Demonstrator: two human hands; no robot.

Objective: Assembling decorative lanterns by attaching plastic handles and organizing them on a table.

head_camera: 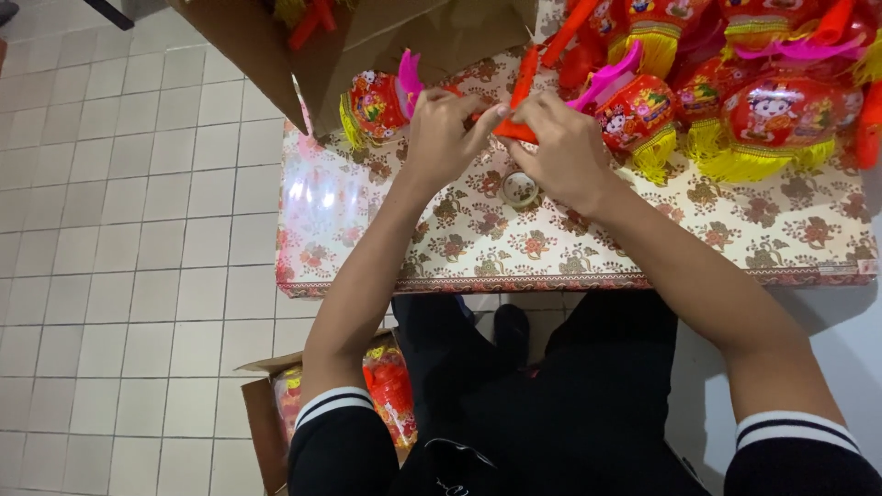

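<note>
Orange plastic — a small piece (513, 131) with a long stick-like handle (525, 78) — is pinched between both hands at the middle of a table (570, 248) covered in a floral-patterned cloth. The left hand (443, 136) and the right hand (562, 149) meet fingertip to fingertip over it, both closed on the piece, the left thumb and forefinger pressing its near end. The two hands are equally close to it; neither leads.

From the grip, the handle's long axis runs up and away from the person, tilting slightly to the right, and ends among other orange sticks at the far edge. Whether the piece and handle are already joined, I cannot tell — the fingers cover the spot.

Just beyond the left hand sits a red lantern (375, 103) with yellow fringe and a pink plastic fin. Just beyond the right hand lies a second red lantern (636, 118), and further right of the grip a crowd of similar lanterns (776, 115) with yellow tassels. Directly below the grip, toward the person, a small roll of clear tape (520, 188) rests on the cloth, just beside the right hand. A brown cardboard box (367, 46) stands behind the left hand; another open box (276, 413) with more red goods sits on the tiled floor (119, 230) by the left elbow.
</note>
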